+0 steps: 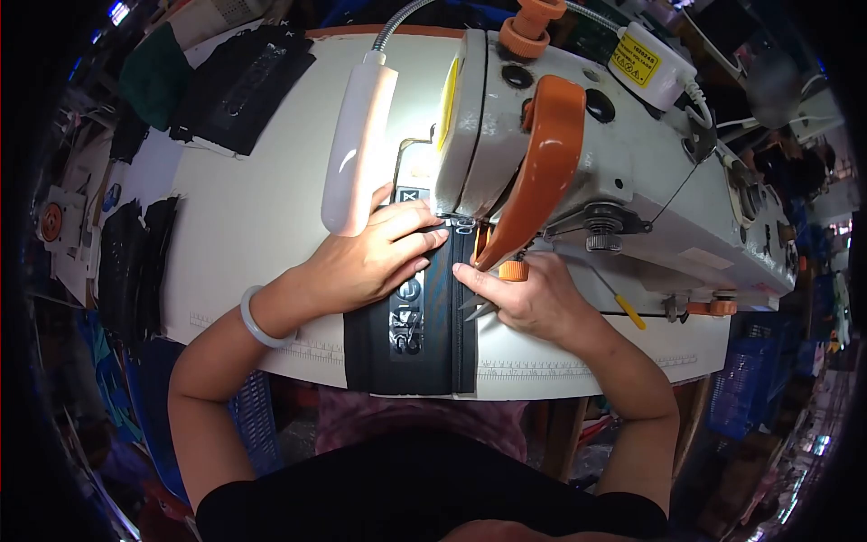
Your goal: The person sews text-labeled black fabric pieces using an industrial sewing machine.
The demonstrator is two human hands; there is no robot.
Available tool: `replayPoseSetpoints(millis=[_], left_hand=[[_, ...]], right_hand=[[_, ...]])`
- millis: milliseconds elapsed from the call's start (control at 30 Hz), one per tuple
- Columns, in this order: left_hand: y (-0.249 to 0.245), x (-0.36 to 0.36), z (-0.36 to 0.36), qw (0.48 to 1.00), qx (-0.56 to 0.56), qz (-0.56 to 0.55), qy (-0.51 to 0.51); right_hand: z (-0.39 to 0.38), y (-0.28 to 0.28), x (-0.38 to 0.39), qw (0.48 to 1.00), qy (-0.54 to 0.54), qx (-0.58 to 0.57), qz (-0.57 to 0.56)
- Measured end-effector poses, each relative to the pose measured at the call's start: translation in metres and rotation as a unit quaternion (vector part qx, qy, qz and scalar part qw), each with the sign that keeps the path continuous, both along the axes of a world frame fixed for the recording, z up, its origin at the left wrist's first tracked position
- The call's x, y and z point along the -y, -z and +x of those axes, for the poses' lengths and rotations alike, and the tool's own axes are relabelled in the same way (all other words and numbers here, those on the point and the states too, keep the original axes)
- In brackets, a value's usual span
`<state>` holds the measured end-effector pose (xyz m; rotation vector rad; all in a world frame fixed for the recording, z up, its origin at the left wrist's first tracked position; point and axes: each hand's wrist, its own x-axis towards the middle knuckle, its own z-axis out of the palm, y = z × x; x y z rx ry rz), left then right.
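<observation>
A black fabric strip [370, 357] with a zipper along its right side and a glossy patterned band lies under the sewing machine [542, 135]. My left hand [384, 248] rests flat on the strip, its fingers close to the presser foot [462, 224]. On the strip's right edge presses the thumb of my right hand [537, 298], below the orange lever [553, 154]. Two pointed grey metal blades, seemingly of thread snips [479, 310], stick out from under that hand. Its other fingers are curled and partly hidden.
A white lamp [357, 149] on a bendable neck hangs over the left hand. Black fabric pieces [239, 86] lie at the back left, with more [135, 266] at the left edge. A yellow-handled screwdriver [629, 311] lies right of the right hand. Rulers mark the front edge.
</observation>
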<state>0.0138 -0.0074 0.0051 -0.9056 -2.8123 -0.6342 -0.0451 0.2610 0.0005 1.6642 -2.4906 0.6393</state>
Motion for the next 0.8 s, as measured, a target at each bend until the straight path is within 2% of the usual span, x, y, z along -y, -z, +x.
replayPoseSetpoints(millis=[67, 200, 300, 467, 600, 733, 800], left_hand=[[-0.002, -0.002, 0.009, 1.000, -0.004, -0.012, -0.008], [-0.010, -0.021, 0.061, 0.998, -0.023, 0.033, -0.048], [-0.009, -0.024, 0.075, 0.999, 0.029, -0.005, -0.042], [-0.010, -0.018, 0.054, 0.999, 0.011, -0.025, -0.041], [-0.009, -0.010, 0.035, 0.999, 0.005, 0.003, -0.038], [-0.008, -0.004, 0.017, 0.997, 0.050, 0.015, -0.058], [-0.005, 0.000, 0.006, 0.998, 0.011, -0.006, -0.059]], right_hand=[[0.004, -0.001, -0.002, 1.000, -0.009, 0.011, 0.006], [0.003, -0.002, -0.001, 1.000, -0.006, 0.007, 0.004], [0.000, 0.000, 0.000, 0.999, -0.006, -0.032, 0.006], [-0.001, -0.004, 0.000, 0.999, -0.004, -0.046, 0.009], [0.007, -0.004, -0.003, 0.998, -0.061, -0.034, -0.006], [0.011, -0.009, -0.004, 0.994, -0.103, -0.024, -0.013], [0.009, -0.005, -0.004, 0.995, -0.094, -0.015, -0.012]])
